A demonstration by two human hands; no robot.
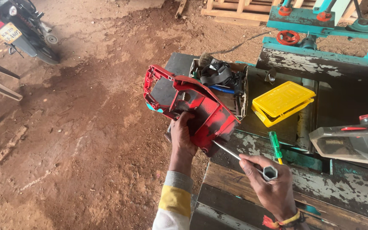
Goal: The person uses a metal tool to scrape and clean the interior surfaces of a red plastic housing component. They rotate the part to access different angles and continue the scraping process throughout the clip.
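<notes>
Head view: left hand grips a red moulded plastic housing w/ ribbed inner walls and open cut-outs, scuffed and dusty, held tilted just off the left edge of the worn wooden workbench w/ flaking teal paint. Thumb and fingers wrap its lower side.

Right hand is closed round a slim steel socket wrench w/ hex end; the thin shaft runs up-left from the fist, tip touching the housing's lower right corner. Hex socket end points at the camera.

Relative to the housing: green-handled screwdriver lies just to its right on the bench planks, near the wrench. Flat yellow plastic case w/ dotted lid sits further right, lid slightly ajar. Directly behind the housing, an open battered box holding black straps and a blue hose. Far right, a grey machine body w/ red trim, part cut by the frame edge. Behind that, teal metal machine frame w/ red handwheels.

Left of the housing: bare red-brown packed dirt floor, rough, wide open. Parked motorbike's rear well apart at top left. Bench edge runs diagonally right under the housing; bench surface around the right hand is free planking.
</notes>
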